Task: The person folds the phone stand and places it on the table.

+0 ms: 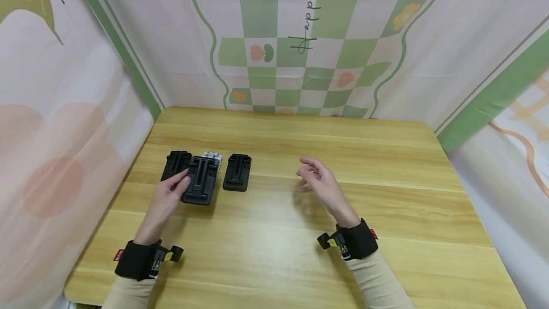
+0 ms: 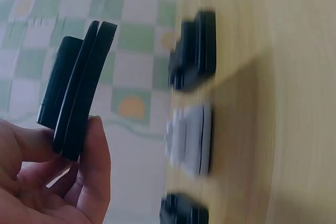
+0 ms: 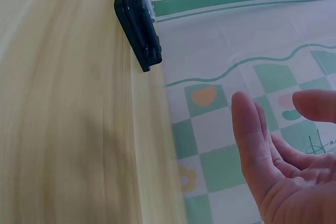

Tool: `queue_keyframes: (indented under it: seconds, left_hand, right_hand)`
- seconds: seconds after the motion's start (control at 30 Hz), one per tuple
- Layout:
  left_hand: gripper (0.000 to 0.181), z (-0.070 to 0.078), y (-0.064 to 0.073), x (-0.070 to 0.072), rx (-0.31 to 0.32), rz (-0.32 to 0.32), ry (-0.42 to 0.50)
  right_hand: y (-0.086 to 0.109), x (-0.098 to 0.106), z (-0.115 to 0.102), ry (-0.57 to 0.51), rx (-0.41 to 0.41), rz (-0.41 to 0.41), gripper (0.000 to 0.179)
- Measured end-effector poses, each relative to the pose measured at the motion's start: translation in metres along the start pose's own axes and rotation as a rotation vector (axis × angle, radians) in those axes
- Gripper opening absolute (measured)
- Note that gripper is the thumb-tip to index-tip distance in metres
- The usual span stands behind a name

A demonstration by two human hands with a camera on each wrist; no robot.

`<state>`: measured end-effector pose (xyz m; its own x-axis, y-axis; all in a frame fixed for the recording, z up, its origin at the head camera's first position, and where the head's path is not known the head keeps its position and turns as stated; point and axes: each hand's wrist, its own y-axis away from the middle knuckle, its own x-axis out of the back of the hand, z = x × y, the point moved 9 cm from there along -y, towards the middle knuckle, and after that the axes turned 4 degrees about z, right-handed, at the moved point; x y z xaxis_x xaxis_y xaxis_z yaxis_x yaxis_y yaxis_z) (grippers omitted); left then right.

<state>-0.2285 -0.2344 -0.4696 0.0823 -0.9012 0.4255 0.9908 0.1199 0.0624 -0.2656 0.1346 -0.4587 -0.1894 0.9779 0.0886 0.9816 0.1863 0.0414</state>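
Observation:
My left hand [image 1: 164,201] pinches a black folding phone stand [image 1: 200,182] by its left edge, thumb on one side and fingers on the other. In the left wrist view the held stand [image 2: 79,90] is seen edge-on, folded flat and raised above the table. Partly hidden behind it in the head view is a white stand [image 1: 218,157] of like shape. A second black stand [image 1: 177,163] lies to the left and a third black stand [image 1: 237,172] to the right. My right hand [image 1: 323,185] hovers over the table's middle, fingers loosely bent, holding nothing.
The wooden table [image 1: 274,261] has rounded corners and stands against a printed cloth backdrop [image 1: 289,80]. Cloth also hangs along the left and right sides. A black wrist strap with a small camera sits on each wrist.

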Motion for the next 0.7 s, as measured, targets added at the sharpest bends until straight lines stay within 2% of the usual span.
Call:
queue_keyframes:
  seconds: [0.2, 0.4, 0.57, 0.7]
  left_hand:
    - [0.06, -0.013, -0.009, 0.04, 0.05, 0.112, -0.007]
    - [0.058, -0.026, -0.021, 0.071, 0.076, 0.182, -0.029]
    - [0.057, -0.04, -0.032, 0.09, 0.115, 0.225, -0.077]
    - [0.057, -0.054, -0.041, 0.099, 0.157, 0.236, -0.088]
  right_hand:
    - [-0.001, 0.0, 0.006, 0.01, -0.018, 0.007, 0.053]
    - [-0.002, 0.001, 0.013, 0.028, -0.032, 0.01, 0.051]
    - [-0.002, 0.002, 0.014, 0.031, -0.032, 0.015, 0.05]
    - [-0.001, 0.001, 0.014, 0.029, -0.035, 0.018, 0.05]
